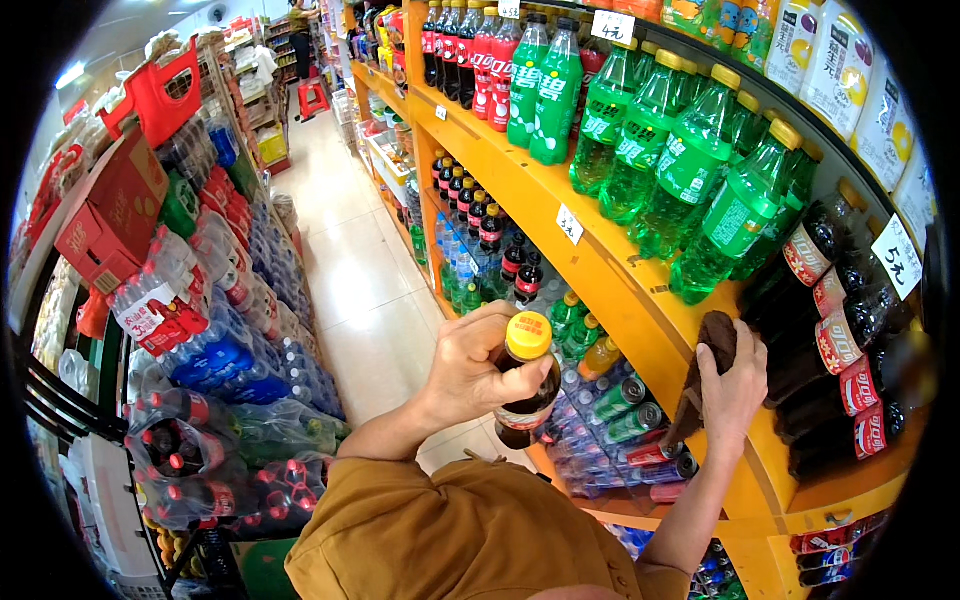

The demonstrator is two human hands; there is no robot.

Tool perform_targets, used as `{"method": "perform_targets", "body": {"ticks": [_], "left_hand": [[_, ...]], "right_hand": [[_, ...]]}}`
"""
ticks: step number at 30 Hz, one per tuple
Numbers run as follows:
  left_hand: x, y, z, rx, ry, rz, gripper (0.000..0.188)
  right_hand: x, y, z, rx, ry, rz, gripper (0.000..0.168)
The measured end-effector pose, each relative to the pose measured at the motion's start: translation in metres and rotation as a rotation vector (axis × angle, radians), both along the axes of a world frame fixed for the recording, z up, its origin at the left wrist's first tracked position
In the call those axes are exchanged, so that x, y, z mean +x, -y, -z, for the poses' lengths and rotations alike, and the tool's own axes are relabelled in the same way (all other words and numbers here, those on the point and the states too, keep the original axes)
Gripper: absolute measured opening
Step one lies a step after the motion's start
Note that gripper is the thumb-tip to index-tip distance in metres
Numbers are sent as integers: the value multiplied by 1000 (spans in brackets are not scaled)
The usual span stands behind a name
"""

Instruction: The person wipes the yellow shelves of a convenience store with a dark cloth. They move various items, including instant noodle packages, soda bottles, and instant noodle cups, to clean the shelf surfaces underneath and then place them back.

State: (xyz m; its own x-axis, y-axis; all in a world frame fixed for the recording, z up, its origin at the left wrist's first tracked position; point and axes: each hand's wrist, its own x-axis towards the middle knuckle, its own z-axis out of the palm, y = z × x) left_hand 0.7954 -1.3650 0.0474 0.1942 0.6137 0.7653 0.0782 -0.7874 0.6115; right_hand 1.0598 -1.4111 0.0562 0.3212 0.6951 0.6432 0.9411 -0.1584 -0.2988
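Note:
My left hand (480, 360) grips a dark cola bottle (529, 409) with a yellow cap, held up over the aisle in front of the shelving. On the right, my right hand (729, 375) holds a folded brown cloth (694, 397) against the edge of the orange shelf (600, 225). Just past that hand stand several large cola bottles (832, 337) with red and pale labels. Green soda bottles (686, 165) with yellow caps line the shelf beyond the cloth.
Below the shelf are small cola bottles (487, 225) and drink cans (634, 420). Shrink-wrapped bottle packs (225, 352) and a red carton (112, 210) are stacked at left. A tiled aisle (360, 262) runs between, with a red stool (311, 97) and a person (300, 37) far off.

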Motion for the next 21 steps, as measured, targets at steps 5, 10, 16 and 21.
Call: {"method": "perform_targets", "body": {"ticks": [5, 10, 16, 21], "left_hand": [[0, -4, 2, 11, 19, 18, 23], [1, -8, 1, 14, -7, 35, 23], [5, -9, -2, -5, -26, 75, 22], [14, -12, -10, -60, 30, 152, 21]], "right_hand": [[1, 2, -2, -18, -57, 0, 46], [-2, 2, -5, -11, -89, 20, 44], [0, 6, -4, 41, -80, -13, 40], [5, -1, 2, 127, -41, -17, 36]]}}
